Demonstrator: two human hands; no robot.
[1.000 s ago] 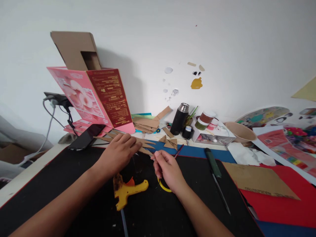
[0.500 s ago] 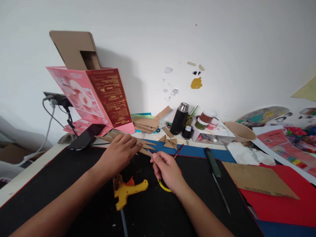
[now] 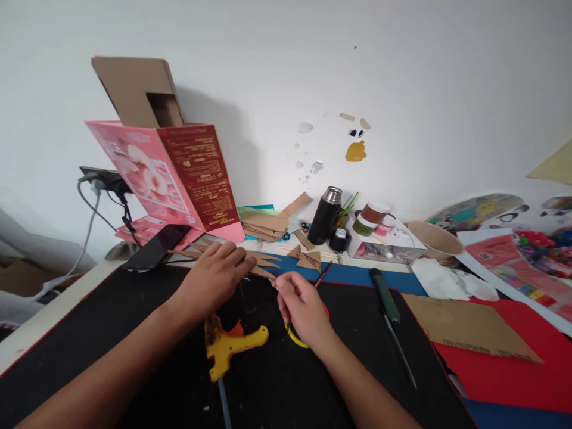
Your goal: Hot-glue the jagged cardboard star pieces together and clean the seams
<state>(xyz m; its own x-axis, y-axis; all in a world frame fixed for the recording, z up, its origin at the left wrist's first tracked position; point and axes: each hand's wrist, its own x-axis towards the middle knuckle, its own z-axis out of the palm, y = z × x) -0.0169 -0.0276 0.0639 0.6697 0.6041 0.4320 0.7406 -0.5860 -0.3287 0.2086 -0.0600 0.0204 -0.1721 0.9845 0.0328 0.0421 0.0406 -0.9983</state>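
My left hand (image 3: 217, 275) lies over a spiky piece of brown cardboard (image 3: 264, 262), its fingers bent down on it. Pointed strips stick out on both sides of that hand. My right hand (image 3: 304, 307) is closed in a pinch at the tip of one spike, thumb against forefinger. Below my right palm shows the yellow and red handle of what looks like scissors (image 3: 297, 338), mostly hidden. A yellow hot glue gun (image 3: 236, 348) with a glue stick (image 3: 224, 402) in it lies on the black mat (image 3: 179, 381), nearer to me than my hands.
A green-handled knife (image 3: 393, 322) lies at right, beside flat cardboard (image 3: 469, 325) on red sheet (image 3: 513, 381). Behind stand a black thermos (image 3: 325, 217), paint jars (image 3: 373, 214) and cardboard scraps (image 3: 268, 223). A phone (image 3: 156, 247) and a pink box (image 3: 156, 179) are at left.
My right hand has shifted very slightly, and its fingertips now meet the cardboard spike's tip more closely. My left hand has hardly moved; the rest lies as before.
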